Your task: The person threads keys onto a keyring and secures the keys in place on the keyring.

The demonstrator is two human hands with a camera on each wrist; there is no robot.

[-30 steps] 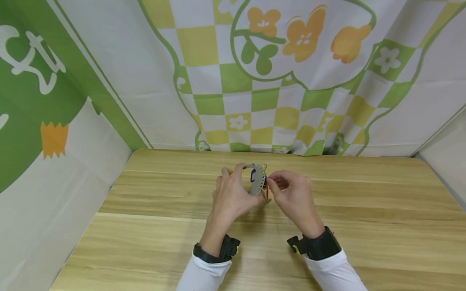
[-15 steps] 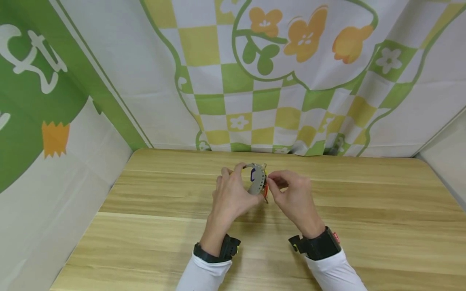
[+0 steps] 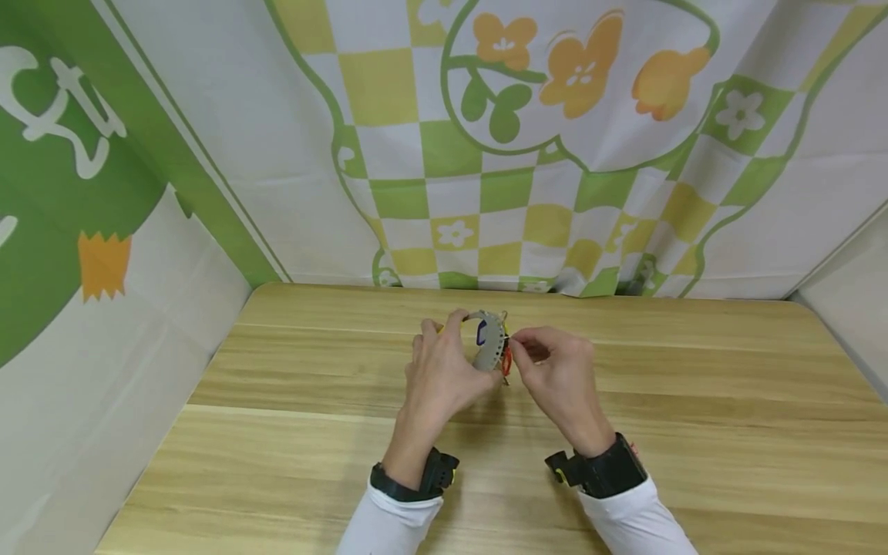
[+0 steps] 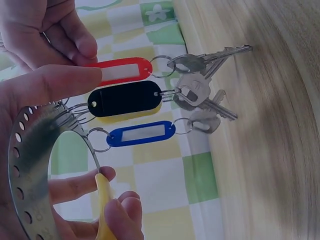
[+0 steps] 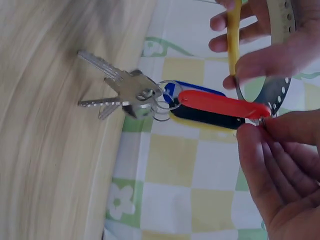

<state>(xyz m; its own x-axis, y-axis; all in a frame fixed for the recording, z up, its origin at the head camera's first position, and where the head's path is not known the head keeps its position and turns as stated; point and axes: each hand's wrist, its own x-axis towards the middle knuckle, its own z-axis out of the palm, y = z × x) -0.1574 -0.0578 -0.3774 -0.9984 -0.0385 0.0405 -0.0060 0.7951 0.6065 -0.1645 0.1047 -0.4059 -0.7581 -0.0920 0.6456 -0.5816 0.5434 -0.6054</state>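
Note:
My left hand (image 3: 444, 370) grips a curved metal key holder (image 4: 22, 170) with holes along its edge and a yellow handle (image 5: 233, 40). From its rim, small rings carry a black key tag (image 4: 125, 100), a blue key tag (image 4: 142, 134) and a yellow one mostly hidden behind the black. My right hand (image 3: 562, 374) pinches the ring end of a red key tag (image 5: 215, 102) close against the holder's edge. Several silver keys (image 5: 135, 92) dangle from the tags. Fingers cover part of that ring, so I cannot tell whether it passes through a hole.
Both hands work above a wood-grain table (image 3: 291, 462), near its far edge. A curtain with green and yellow checks (image 3: 479, 193) hangs behind it. A white and green cloth (image 3: 139, 308) hangs along the left side.
The red tag has turned and swung slightly, now showing more of its face in the head view. Both hands stay almost in place.

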